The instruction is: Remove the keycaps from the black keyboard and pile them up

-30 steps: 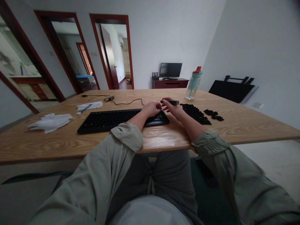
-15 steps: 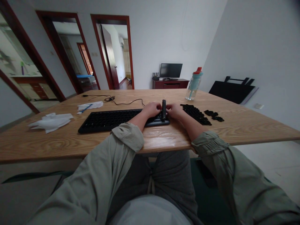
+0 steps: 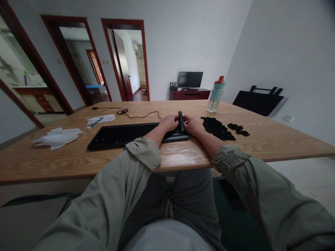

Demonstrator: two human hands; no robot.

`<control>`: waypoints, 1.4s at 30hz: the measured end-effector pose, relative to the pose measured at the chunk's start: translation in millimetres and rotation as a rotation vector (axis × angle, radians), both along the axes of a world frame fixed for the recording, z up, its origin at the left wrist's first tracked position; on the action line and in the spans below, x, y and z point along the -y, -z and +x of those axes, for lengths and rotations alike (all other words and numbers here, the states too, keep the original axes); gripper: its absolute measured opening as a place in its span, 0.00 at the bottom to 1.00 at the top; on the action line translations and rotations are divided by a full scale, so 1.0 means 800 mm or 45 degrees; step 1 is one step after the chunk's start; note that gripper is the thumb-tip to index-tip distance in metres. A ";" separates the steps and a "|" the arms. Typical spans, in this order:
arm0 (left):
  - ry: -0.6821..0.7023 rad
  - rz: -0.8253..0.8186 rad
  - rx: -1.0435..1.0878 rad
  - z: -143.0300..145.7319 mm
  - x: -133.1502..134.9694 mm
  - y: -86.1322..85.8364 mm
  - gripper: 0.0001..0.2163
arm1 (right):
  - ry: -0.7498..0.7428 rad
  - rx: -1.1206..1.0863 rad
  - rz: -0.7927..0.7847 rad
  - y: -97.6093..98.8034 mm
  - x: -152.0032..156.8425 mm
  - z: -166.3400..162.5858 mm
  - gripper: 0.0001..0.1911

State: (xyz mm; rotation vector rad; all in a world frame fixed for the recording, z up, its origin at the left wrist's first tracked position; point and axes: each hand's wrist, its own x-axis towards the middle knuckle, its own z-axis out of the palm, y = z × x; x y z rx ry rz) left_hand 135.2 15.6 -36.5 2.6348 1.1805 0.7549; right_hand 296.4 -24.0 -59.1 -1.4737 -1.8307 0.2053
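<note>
A black keyboard (image 3: pixel 123 134) lies across the table in front of me. Over its right end a narrow black bar-shaped piece (image 3: pixel 181 122) stands up, its top leaning slightly left. My left hand (image 3: pixel 169 123) is closed at the bar's left side, fingers curled over the keyboard. From the right, my right hand (image 3: pixel 192 124) pinches at the same bar, its fingertips partly hidden behind it. The exact kind of the bar cannot be made out. Many loose black keycaps (image 3: pixel 217 128) lie to the right of my right hand, with a smaller group (image 3: pixel 238 129) beyond them.
Left of the keyboard are a crumpled white tissue (image 3: pixel 59 137) and a blue brush-like stick (image 3: pixel 95 122) on a second tissue (image 3: pixel 106 118). A coiled black cable (image 3: pixel 123 111) lies behind the keyboard. A water bottle (image 3: pixel 216 94) stands at the back right of the wooden table (image 3: pixel 274 143).
The black bar has shifted slightly left and its top now leans left. My right hand has moved a little left with it. My left hand has barely moved.
</note>
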 end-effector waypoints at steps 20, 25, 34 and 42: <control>-0.051 -0.007 0.005 0.000 0.000 0.001 0.10 | 0.092 -0.234 0.301 -0.013 -0.006 -0.011 0.19; -0.042 -0.050 0.045 0.001 -0.005 0.004 0.09 | 0.120 -0.652 0.221 -0.035 -0.039 -0.025 0.24; -0.081 -0.035 -0.025 0.000 -0.004 0.002 0.11 | 0.121 -1.134 0.101 -0.050 -0.080 -0.066 0.20; -0.009 -0.154 -0.089 -0.005 0.002 0.001 0.17 | 0.049 -0.917 0.257 -0.037 -0.092 -0.060 0.27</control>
